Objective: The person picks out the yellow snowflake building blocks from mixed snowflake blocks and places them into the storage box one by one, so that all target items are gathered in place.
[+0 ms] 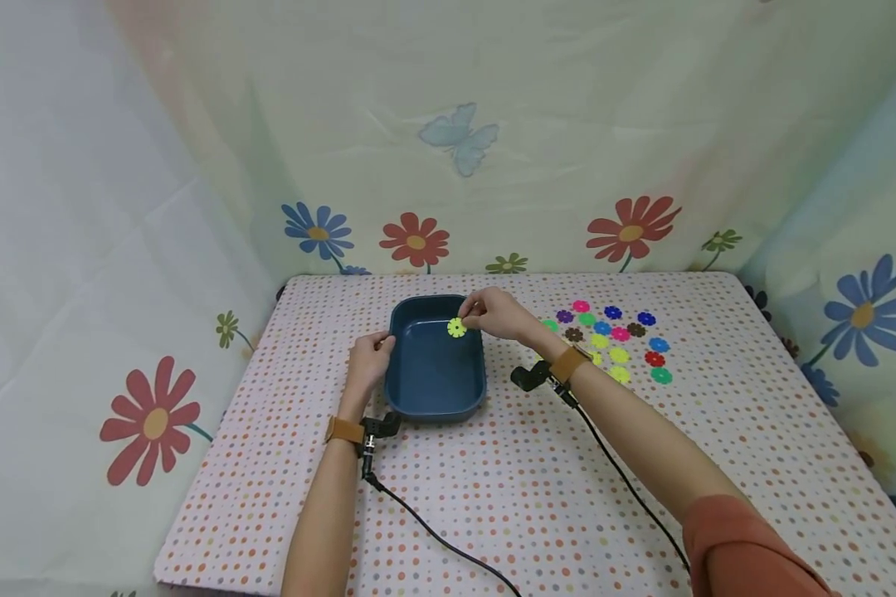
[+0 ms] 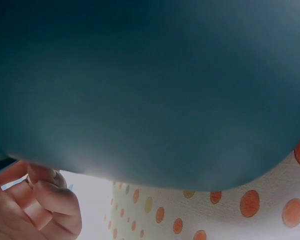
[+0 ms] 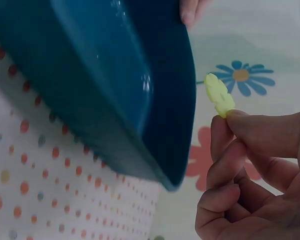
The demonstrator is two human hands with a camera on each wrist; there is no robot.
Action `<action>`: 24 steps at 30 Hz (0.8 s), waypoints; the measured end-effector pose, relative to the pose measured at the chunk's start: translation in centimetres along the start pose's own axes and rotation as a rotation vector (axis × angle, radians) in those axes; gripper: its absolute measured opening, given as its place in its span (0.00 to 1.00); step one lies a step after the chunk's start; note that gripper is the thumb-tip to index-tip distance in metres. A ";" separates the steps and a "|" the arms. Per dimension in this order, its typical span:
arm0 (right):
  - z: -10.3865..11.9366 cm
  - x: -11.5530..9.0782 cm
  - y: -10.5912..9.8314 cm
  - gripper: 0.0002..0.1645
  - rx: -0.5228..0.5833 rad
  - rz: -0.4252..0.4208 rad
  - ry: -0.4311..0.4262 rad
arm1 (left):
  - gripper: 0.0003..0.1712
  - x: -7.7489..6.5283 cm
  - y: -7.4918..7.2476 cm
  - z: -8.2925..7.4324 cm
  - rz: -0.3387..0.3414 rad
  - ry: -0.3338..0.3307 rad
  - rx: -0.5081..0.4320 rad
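Observation:
A yellow flower-shaped disc (image 1: 456,327) is pinched between the thumb and index finger of my right hand (image 1: 496,313), above the far right part of a dark blue plastic basin (image 1: 435,410). The right wrist view shows the disc (image 3: 219,95) nearly edge-on at the fingertips, with the other fingers curled below. My left hand (image 1: 369,361) grips the basin's left rim. From the left wrist, the basin's side wall (image 2: 150,100) fills most of the picture, with curled fingers (image 2: 55,200) at its edge. No discs show inside the basin.
Right of the basin, several flower-shaped discs in yellow (image 1: 618,355), pink, blue (image 1: 659,344), green (image 1: 661,376), red, brown and purple lie spread on the dotted tablecloth (image 1: 433,489). A cable (image 1: 448,543) trails from each wrist camera. A flowered curtain (image 1: 343,108) stands behind the table.

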State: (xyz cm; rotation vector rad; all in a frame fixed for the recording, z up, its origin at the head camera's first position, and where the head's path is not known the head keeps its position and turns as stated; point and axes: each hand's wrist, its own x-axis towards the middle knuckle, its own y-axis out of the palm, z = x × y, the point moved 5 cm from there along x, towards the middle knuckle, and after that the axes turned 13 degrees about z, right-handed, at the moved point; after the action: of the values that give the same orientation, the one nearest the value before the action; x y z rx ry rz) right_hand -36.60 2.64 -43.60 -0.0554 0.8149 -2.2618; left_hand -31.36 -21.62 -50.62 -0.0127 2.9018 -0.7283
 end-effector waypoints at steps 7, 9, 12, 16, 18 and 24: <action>1.5 2.6 2.8 0.05 -0.020 0.059 -0.027 | 0.23 0.1 0.0 0.0 -0.013 0.016 -0.003; 1.9 3.3 3.5 0.04 -0.031 0.078 -0.025 | 0.23 0.1 0.0 0.0 -0.012 0.016 -0.009; 2.5 4.1 4.5 0.04 -0.064 0.102 -0.028 | 0.23 0.0 0.0 0.1 -0.004 0.009 -0.023; 3.1 5.0 5.7 0.04 -0.108 0.139 -0.037 | 0.23 0.0 0.1 0.2 0.005 0.009 -0.032; 3.2 5.4 6.2 0.04 -0.119 0.162 -0.041 | 0.23 0.0 0.1 0.2 0.007 0.021 -0.035; 3.2 6.4 7.6 0.04 -0.162 0.250 -0.040 | 0.23 0.1 -0.1 0.0 -0.001 0.057 -0.021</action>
State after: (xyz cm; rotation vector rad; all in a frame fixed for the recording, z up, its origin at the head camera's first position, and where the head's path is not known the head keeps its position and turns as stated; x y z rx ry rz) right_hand -35.78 -7.31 -46.56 -0.0696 0.9289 -1.9524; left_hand -31.45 -21.72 -50.61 0.0044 2.9638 -0.7095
